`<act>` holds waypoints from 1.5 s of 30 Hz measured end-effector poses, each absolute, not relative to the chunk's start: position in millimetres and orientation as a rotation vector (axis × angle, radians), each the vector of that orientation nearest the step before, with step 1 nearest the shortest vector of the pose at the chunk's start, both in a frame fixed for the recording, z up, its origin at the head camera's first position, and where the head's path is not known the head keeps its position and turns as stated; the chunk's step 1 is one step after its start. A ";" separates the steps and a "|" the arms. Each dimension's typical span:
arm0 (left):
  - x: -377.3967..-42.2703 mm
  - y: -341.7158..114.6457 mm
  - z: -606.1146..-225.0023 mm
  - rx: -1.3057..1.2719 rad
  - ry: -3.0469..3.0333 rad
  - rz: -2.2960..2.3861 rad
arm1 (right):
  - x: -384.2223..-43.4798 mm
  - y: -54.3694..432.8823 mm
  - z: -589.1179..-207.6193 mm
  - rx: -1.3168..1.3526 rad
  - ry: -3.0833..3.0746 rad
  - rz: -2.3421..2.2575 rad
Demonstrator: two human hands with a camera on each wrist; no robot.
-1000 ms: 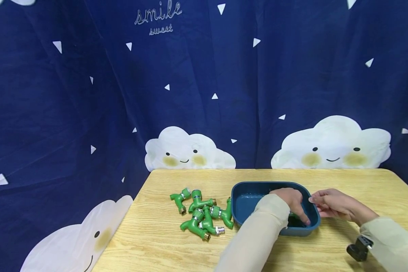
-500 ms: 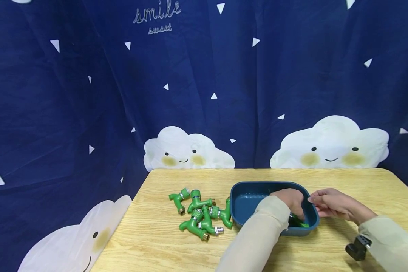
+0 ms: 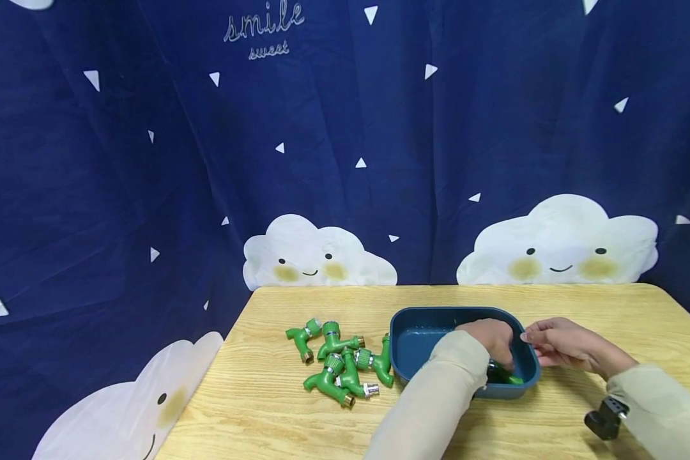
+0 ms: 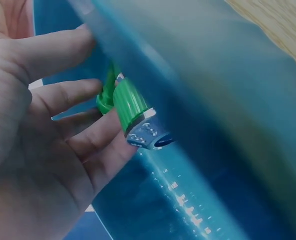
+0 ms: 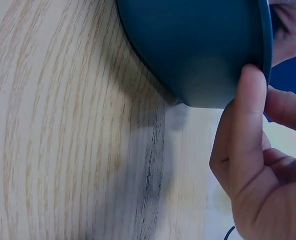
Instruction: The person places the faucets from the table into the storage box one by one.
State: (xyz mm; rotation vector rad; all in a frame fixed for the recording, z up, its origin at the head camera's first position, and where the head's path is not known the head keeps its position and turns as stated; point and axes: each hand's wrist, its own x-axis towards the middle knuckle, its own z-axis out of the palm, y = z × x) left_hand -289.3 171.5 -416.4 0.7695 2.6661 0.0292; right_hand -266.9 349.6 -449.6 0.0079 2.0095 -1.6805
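A dark blue rectangular tub (image 3: 413,348) stands on the table. My left hand (image 3: 493,335) reaches down into its right end. In the left wrist view, the fingers of that hand curve round a green faucet (image 4: 130,102) with a ribbed knob, close to the tub's wall; the thumb tip is hidden behind the wall's edge. The rest of the faucet is also hidden there. Outside the tub, my right hand (image 3: 563,345) pinches the rim at the right end, with thumb and fingertips on either side in the right wrist view (image 5: 253,150).
Several green faucets (image 3: 328,382) with metal threaded ends lie piled on the wooden table (image 3: 276,421) left of the tub. One of them (image 3: 383,364) lies right beside the tub's left wall. A dark blue curtain (image 3: 322,128) with clouds hangs behind the table.
One second ago the left hand showed an extended finger or thumb pointing toward the tub's near right corner; it is now tucked in, showing more of the green faucet. The right hand stays on the rim.
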 end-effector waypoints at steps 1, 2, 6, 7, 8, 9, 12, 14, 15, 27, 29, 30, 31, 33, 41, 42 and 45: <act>-289.2 171.5 -416.1 0.757 2.661 0.036 | -267.1 349.4 -449.4 0.014 2.004 -1.682; -289.4 171.5 -415.9 0.744 2.658 0.044 | -267.1 349.5 -449.5 0.004 2.001 -1.682; -290.8 171.9 -414.4 0.743 2.635 0.045 | -266.2 350.1 -449.5 -0.017 1.993 -1.685; -291.3 172.1 -413.9 0.753 2.631 0.037 | -266.1 350.5 -449.3 -0.015 1.995 -1.683; -291.8 172.2 -413.3 0.768 2.625 0.030 | -265.9 350.9 -449.3 -0.018 1.998 -1.681; -292.2 172.2 -412.7 0.785 2.620 0.022 | -265.9 351.1 -449.2 -0.011 2.000 -1.680; -293.0 172.4 -411.7 0.811 2.608 0.006 | -266.3 351.5 -449.4 0.003 2.004 -1.675; -292.9 172.3 -411.2 0.815 2.604 -0.002 | -266.8 351.4 -449.6 0.006 2.002 -1.673; -292.8 172.1 -411.0 0.817 2.605 -0.005 | -267.0 351.2 -449.9 0.007 2.002 -1.673; -291.7 163.0 -403.4 0.890 2.605 0.051 | -265.8 351.1 -452.2 0.043 1.992 -1.674; -292.5 160.6 -402.9 0.907 2.606 0.057 | -265.9 351.4 -450.9 0.041 2.000 -1.673; -292.9 159.3 -402.7 0.917 2.606 0.058 | -266.0 351.3 -450.0 0.036 2.004 -1.672; -293.6 157.5 -402.9 0.928 2.606 0.058 | -266.2 350.9 -449.5 0.024 2.005 -1.673; -294.9 153.7 -402.9 0.952 2.612 0.045 | -267.2 350.4 -449.3 0.009 2.007 -1.673; -296.9 139.0 -398.6 1.015 2.617 0.049 | -267.0 348.4 -449.2 0.025 1.998 -1.675; -296.8 137.8 -398.0 1.028 2.619 0.044 | -266.9 348.7 -449.4 0.022 1.991 -1.679; -296.5 134.5 -397.2 1.070 2.621 0.037 | -266.8 350.0 -450.2 0.013 1.973 -1.688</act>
